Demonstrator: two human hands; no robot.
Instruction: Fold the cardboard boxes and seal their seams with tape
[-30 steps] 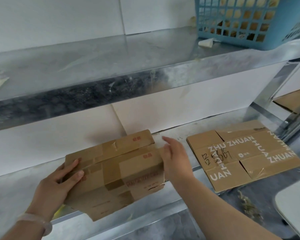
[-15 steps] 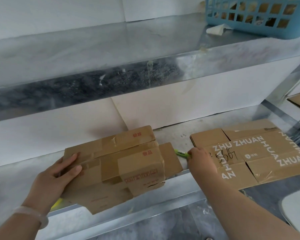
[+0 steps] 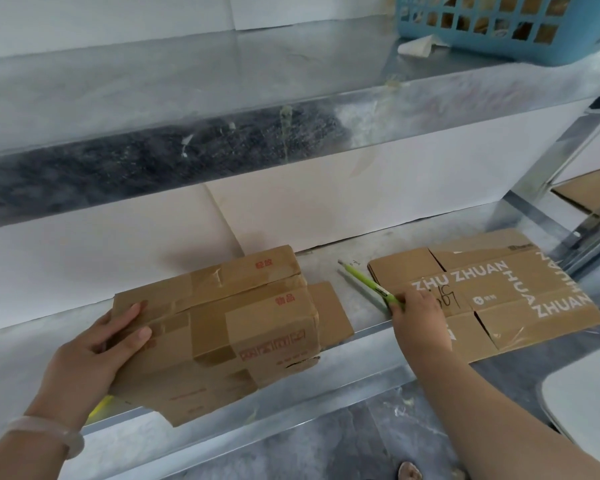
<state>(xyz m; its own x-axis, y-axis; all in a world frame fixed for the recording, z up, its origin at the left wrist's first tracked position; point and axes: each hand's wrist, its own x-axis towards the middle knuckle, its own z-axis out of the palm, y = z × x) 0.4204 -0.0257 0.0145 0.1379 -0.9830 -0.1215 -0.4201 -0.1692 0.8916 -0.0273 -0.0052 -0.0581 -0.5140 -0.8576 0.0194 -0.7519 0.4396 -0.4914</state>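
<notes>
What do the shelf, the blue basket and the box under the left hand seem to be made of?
Shelf: probably sheet metal, grey with blurred reflections. Blue basket: likely moulded plastic, even colour, regular grid holes. Box: matte brown cardboard, creased edges, patched with glossier brown tape.

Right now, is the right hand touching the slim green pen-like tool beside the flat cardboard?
Touching. The head view shows the right hand pinching the near end of the slim green pen-like tool.
</notes>
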